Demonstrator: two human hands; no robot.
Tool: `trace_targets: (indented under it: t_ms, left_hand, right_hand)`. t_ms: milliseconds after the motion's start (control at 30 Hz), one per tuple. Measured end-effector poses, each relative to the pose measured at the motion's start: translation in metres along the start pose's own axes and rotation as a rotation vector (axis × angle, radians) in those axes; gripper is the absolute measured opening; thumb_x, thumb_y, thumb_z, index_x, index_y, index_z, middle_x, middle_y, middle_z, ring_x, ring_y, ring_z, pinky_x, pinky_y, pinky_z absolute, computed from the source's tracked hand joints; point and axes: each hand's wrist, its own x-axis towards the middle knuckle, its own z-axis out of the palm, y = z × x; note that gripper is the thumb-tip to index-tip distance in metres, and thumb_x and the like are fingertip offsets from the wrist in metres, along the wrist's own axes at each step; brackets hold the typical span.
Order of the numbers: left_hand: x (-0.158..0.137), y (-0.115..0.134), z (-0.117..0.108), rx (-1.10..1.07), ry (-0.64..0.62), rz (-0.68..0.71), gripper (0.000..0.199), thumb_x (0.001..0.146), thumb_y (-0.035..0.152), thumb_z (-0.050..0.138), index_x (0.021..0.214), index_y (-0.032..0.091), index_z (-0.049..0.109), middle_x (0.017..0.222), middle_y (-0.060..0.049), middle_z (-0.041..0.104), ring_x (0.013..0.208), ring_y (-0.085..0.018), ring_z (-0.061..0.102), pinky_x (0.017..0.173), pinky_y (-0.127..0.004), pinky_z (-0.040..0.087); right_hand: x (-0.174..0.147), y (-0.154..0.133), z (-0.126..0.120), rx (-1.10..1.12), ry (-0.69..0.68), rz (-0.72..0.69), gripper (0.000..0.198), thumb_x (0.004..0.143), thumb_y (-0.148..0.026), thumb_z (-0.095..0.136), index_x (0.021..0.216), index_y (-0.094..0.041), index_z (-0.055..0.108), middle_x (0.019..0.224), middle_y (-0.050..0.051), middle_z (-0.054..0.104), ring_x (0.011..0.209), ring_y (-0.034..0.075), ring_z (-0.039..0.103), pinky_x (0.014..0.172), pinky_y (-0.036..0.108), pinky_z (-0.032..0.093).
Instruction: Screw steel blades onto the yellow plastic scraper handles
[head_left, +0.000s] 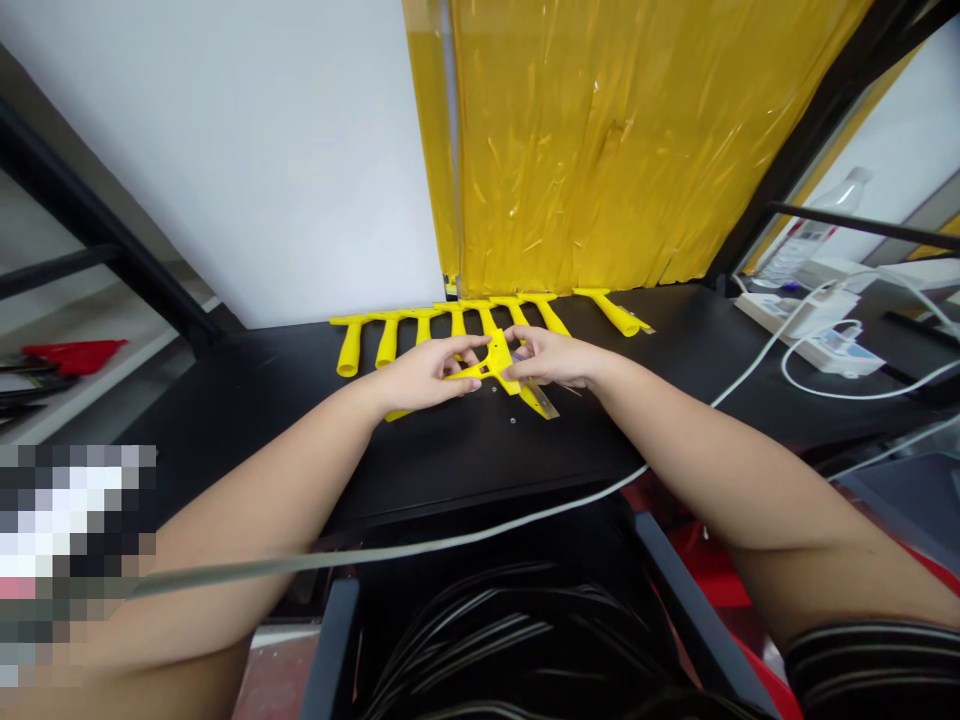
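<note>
Between both hands, just above the black table (420, 455), is a yellow plastic scraper handle (497, 355) with a forked head and small holes. My left hand (435, 372) is closed on its left side, thumb and fingers pinching it. My right hand (551, 357) grips its right side with bent fingers; whether anything small is also in them I cannot make out. Under the right hand, a yellow scraper head with a flat metal blade (551, 410) lies on the table. A yellow end (397, 414) shows below my left hand. Two tiny metal bits, one being this (513, 421) piece, lie nearby.
Several T-shaped yellow handles (386, 343) stand in a row along the back, and another (611, 312) lies further right. A white cable (525, 517) crosses before me. Power strips (832, 345) and a plastic bottle (810, 230) are at right. A yellow-wrapped panel (600, 150) rises behind.
</note>
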Motion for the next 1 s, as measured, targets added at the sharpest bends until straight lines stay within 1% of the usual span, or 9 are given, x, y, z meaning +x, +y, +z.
trace_targets:
  t_ms: [167,300,367,533,667,733,800,900,1000]
  left_hand:
    - [-0.001,0.002,0.0,0.017,0.031,0.019,0.075,0.091,0.041,0.073,0.159,0.023,0.049,0.117,-0.01,0.066,0.07,-0.011,0.055,0.064,-0.028,0.047]
    - [-0.002,0.003,-0.001,0.0,-0.01,0.004,0.075,0.09,0.041,0.073,0.159,0.024,0.049,0.116,-0.009,0.067,0.068,-0.01,0.056,0.063,-0.027,0.048]
    - [-0.002,0.001,-0.002,-0.026,-0.023,-0.017,0.074,0.09,0.04,0.074,0.158,0.024,0.05,0.116,-0.008,0.066,0.067,-0.01,0.057,0.064,-0.028,0.049]
    - [0.001,-0.008,-0.006,-0.154,0.165,-0.047,0.079,0.085,0.031,0.075,0.157,0.023,0.043,0.112,-0.007,0.061,0.07,-0.012,0.063,0.066,-0.03,0.054]
    - [0.002,-0.005,-0.009,-0.307,0.257,-0.11,0.084,0.089,0.024,0.069,0.161,0.029,0.027,0.096,-0.001,0.058,0.056,-0.008,0.055,0.055,-0.025,0.049]
    - [0.002,0.0,-0.008,-0.356,0.257,-0.105,0.087,0.091,0.026,0.069,0.163,0.035,0.022,0.092,0.001,0.058,0.052,-0.007,0.05,0.051,-0.022,0.045]
    - [0.001,0.007,-0.006,-0.37,0.232,-0.081,0.083,0.093,0.032,0.072,0.162,0.039,0.027,0.093,0.001,0.06,0.053,-0.007,0.051,0.049,-0.02,0.045]
    - [0.001,0.015,0.001,-0.378,0.192,-0.057,0.073,0.092,0.043,0.075,0.155,0.035,0.04,0.1,-0.003,0.063,0.064,-0.011,0.059,0.047,-0.019,0.045]
    - [0.001,0.022,0.008,-0.424,0.161,-0.065,0.075,0.09,0.047,0.078,0.153,0.03,0.041,0.105,-0.006,0.067,0.075,-0.014,0.065,0.046,-0.017,0.044]
  right_hand:
    - [0.002,-0.002,0.0,0.037,-0.028,0.026,0.028,0.082,-0.001,0.074,0.101,-0.018,0.062,0.069,-0.003,0.068,0.053,0.007,0.062,0.038,0.012,0.031]
    - [0.002,-0.002,-0.002,-0.012,-0.051,0.073,0.021,0.082,-0.005,0.079,0.093,-0.018,0.066,0.072,0.001,0.072,0.062,0.01,0.069,0.037,0.012,0.028]
    - [0.001,-0.003,-0.004,-0.031,-0.009,0.079,0.02,0.082,-0.006,0.08,0.092,-0.017,0.067,0.072,0.001,0.072,0.06,0.01,0.068,0.037,0.012,0.028]
    - [-0.004,-0.01,-0.016,0.028,0.19,-0.022,0.015,0.09,-0.002,0.067,0.096,-0.015,0.071,0.079,0.002,0.069,0.054,0.005,0.053,0.039,0.013,0.034]
    - [-0.007,-0.014,-0.021,0.159,0.249,-0.147,0.019,0.089,0.0,0.066,0.094,-0.017,0.072,0.068,-0.003,0.057,0.055,0.007,0.051,0.044,0.015,0.042]
    - [-0.006,-0.013,-0.02,0.231,0.227,-0.209,0.017,0.087,-0.005,0.073,0.097,-0.019,0.071,0.069,-0.003,0.058,0.059,0.009,0.055,0.052,0.019,0.052]
    - [-0.003,-0.011,-0.017,0.277,0.21,-0.261,0.019,0.084,-0.012,0.081,0.097,-0.02,0.07,0.073,-0.003,0.063,0.064,0.01,0.062,0.061,0.023,0.06]
    - [0.004,-0.006,-0.009,0.277,0.204,-0.33,0.032,0.077,-0.027,0.092,0.095,-0.018,0.068,0.071,-0.003,0.067,0.062,0.01,0.065,0.057,0.02,0.058]
    - [0.011,0.0,0.0,0.278,0.205,-0.386,0.046,0.069,-0.04,0.098,0.091,-0.017,0.064,0.065,-0.004,0.067,0.057,0.009,0.063,0.05,0.018,0.054]
